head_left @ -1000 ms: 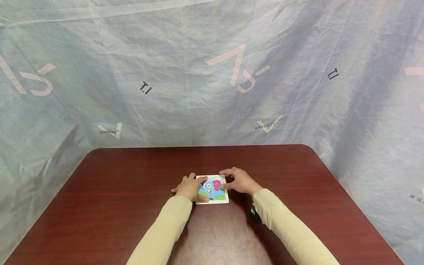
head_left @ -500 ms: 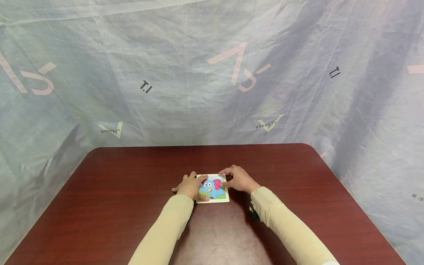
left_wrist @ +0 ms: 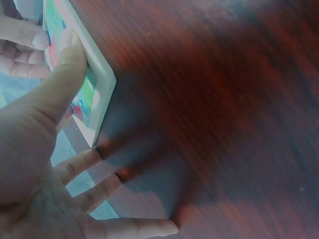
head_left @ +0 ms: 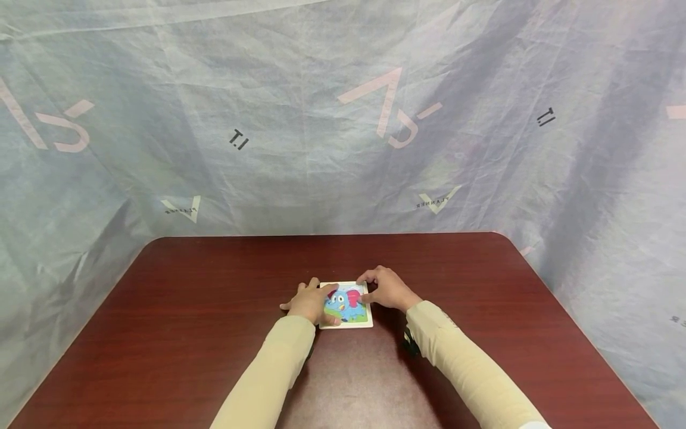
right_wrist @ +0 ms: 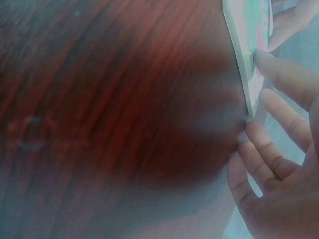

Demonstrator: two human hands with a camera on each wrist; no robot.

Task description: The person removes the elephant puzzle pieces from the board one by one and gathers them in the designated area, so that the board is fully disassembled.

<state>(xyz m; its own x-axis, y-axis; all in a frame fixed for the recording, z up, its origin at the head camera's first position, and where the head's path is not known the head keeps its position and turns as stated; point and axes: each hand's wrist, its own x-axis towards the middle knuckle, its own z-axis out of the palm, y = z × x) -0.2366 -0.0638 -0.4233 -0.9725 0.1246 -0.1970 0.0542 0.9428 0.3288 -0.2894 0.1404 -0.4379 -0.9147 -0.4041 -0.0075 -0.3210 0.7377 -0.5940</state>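
A square elephant picture puzzle (head_left: 348, 307) with a cream frame lies flat on the table. My left hand (head_left: 308, 302) spreads over its left side, thumb and forefinger resting on the picture. In the left wrist view the other fingers (left_wrist: 134, 228) reach down to the tabletop. At the upper right corner, my right hand (head_left: 390, 289) touches the puzzle with its thumb on the pink ear and forefinger near the top edge. The right wrist view has its remaining fingers (right_wrist: 264, 162) loosely bent beside the frame. The left hand hides part of the picture's left side.
The dark red wooden table (head_left: 214, 286) extends around the puzzle on all sides. A grey printed cloth (head_left: 300, 119) hangs behind it and along both sides. A dark wrist device (head_left: 410, 343) shows under the right sleeve.
Almost nothing differs: both hands keep their places on the puzzle, and the head view has shifted slightly.
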